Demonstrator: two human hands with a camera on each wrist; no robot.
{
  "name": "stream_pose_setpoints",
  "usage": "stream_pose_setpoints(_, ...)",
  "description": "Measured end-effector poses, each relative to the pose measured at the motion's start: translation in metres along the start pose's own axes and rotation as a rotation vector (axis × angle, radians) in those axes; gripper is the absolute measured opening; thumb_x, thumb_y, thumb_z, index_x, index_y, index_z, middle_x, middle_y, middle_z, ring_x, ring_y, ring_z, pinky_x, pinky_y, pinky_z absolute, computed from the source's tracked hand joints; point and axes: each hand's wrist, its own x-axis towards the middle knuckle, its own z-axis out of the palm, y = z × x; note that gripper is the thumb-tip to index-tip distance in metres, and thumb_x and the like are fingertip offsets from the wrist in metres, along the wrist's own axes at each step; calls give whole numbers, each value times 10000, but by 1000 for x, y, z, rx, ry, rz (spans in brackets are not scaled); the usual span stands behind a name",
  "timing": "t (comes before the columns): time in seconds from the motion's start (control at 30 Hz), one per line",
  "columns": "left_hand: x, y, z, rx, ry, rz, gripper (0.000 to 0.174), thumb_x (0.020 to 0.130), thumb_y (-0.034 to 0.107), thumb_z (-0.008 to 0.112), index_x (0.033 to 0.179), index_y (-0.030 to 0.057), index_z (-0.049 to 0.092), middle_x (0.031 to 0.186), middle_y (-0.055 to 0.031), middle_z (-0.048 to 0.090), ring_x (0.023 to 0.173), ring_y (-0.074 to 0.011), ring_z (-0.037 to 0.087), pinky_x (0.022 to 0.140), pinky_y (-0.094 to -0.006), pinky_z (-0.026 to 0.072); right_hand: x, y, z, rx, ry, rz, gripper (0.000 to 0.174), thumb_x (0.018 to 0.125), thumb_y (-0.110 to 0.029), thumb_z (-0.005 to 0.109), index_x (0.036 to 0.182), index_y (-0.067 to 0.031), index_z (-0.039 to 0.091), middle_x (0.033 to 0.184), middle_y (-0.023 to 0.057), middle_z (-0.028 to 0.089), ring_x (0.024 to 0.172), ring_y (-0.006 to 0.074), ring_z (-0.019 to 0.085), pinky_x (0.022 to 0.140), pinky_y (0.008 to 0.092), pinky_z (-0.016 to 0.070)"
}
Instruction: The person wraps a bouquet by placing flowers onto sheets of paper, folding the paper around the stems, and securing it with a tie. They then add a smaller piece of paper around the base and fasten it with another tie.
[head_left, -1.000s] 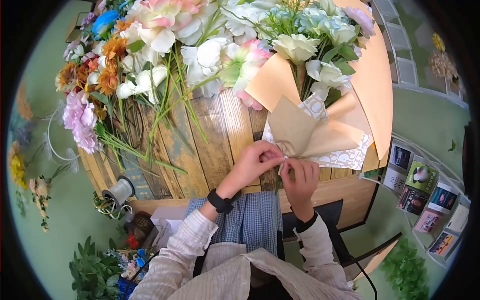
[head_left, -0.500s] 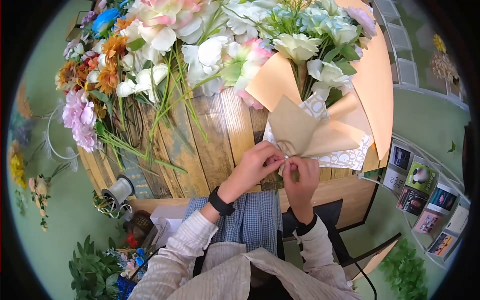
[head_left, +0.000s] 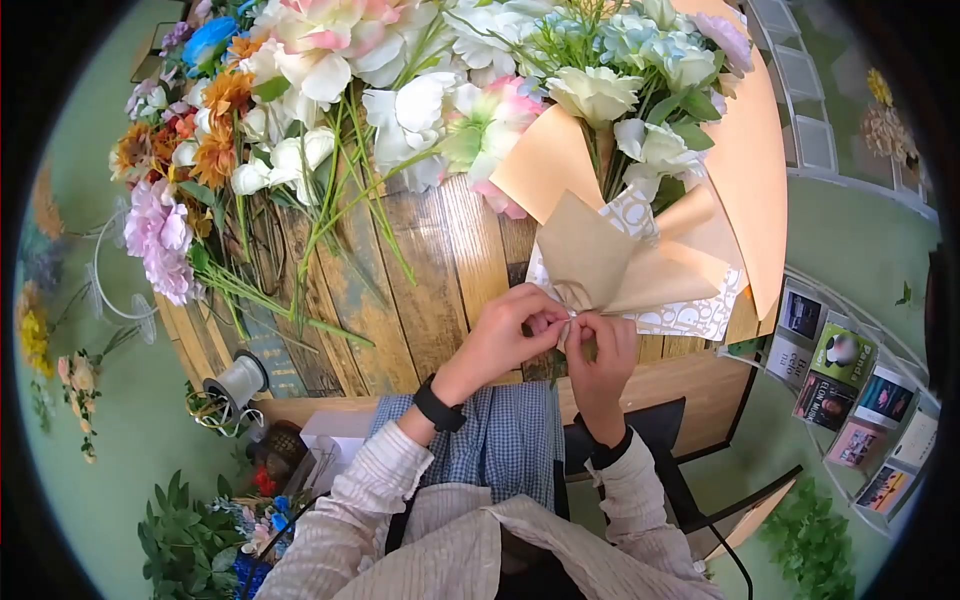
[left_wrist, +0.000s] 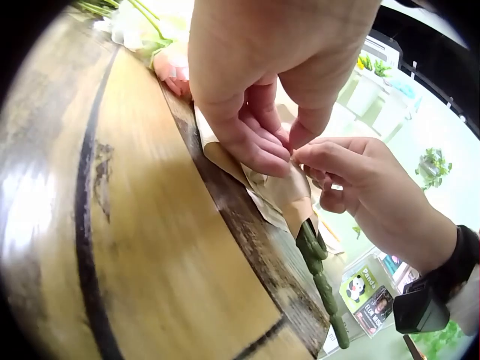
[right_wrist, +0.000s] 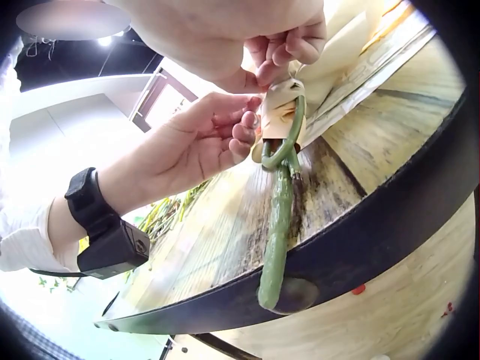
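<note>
A bouquet wrapped in brown paper (head_left: 590, 245) lies at the table's front edge, its blossoms pointing away. At its gathered neck, my left hand (head_left: 512, 335) and right hand (head_left: 602, 365) meet, fingertips close together. Each pinches a thin string between thumb and forefinger; most of it is hidden by the fingers. In the left wrist view my left hand (left_wrist: 277, 60) is over the paper neck, with my right hand (left_wrist: 371, 180) opposite. Below the paper, thick green stems (right_wrist: 277, 232) stick out past the edge, as the right wrist view shows.
Loose artificial flowers (head_left: 290, 165) with long stems cover the table's back and left. Peach paper (head_left: 750, 190) and patterned white paper (head_left: 700, 315) lie around the bouquet. A wire spool (head_left: 240, 382) is at the left front edge. A rack of books (head_left: 845, 350) stands right of the table.
Both hands stay at the bouquet's neck. The right hand's fingertips have shifted slightly left, nearer the left hand's, with small finger movements. The bouquet has stayed in place.
</note>
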Motion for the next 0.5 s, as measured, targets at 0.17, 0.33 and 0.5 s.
stream_pose_setpoints(0.17, 0, -5, 4, -25, 77, -59, 121, 697, 40, 621, 808, -4, 598, 754, -65, 546, 630, -109, 550, 562, -206, 446, 0, 0, -2, -11, -13, -14, 143, 664, 16, 587, 774, -41, 516, 663, 50, 465, 646, 220, 442, 589, 325, 359)
stream_pose_setpoints(0.33, 2, -3, 8, 24, 145, -79, 108, 682, 24, 621, 783, -6, 596, 719, -54, 545, 586, -98, 541, 539, -197, 439, -5, 5, -3, -18, -3, 38, 132, 683, 21, 563, 787, -26, 496, 683, 78, 457, 656, 238, 429, 595, 335, 348)
stream_pose_setpoints(0.5, -1, -4, 15, 68, 190, -125, 99, 669, 12, 616, 764, -4, 594, 705, -48, 541, 559, -91, 531, 531, -192, 434, -11, 9, -4, -3, -3, 120, 127, 692, 27, 550, 794, -19, 491, 696, 85, 452, 676, 242, 429, 617, 335, 342)
